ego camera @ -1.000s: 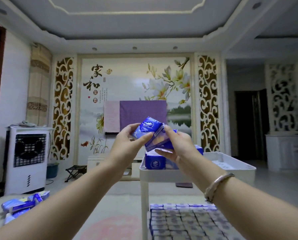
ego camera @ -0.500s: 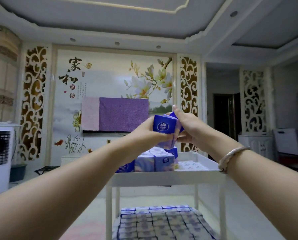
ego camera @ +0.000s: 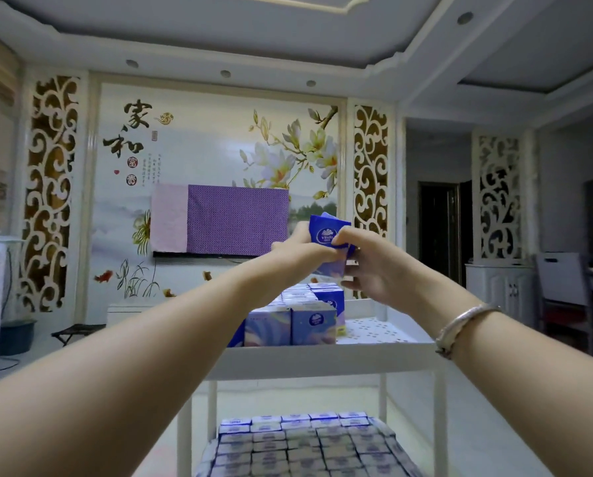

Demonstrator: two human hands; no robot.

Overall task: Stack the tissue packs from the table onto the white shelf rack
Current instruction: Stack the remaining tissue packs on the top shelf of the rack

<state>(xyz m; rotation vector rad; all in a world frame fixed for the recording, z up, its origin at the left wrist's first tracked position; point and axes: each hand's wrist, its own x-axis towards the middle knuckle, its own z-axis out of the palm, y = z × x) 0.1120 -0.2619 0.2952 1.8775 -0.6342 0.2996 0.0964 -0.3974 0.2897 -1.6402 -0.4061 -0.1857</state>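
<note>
Both my hands, left (ego camera: pixel 293 251) and right (ego camera: pixel 374 270), grip glossy blue tissue packs (ego camera: pixel 327 235) over the perforated white plastic rack (ego camera: pixel 374 330).

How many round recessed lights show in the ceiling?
4: left light, middle light, right light in a row above the mural; corner light upper right. Others may be hidden.

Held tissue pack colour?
Blue with a white logo, tissue pack, seen in the head view.

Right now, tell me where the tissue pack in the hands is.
In the head view, right of centre, the tissue pack is gripped by the left hand and right hand, above the white rack's top shelf.
</note>
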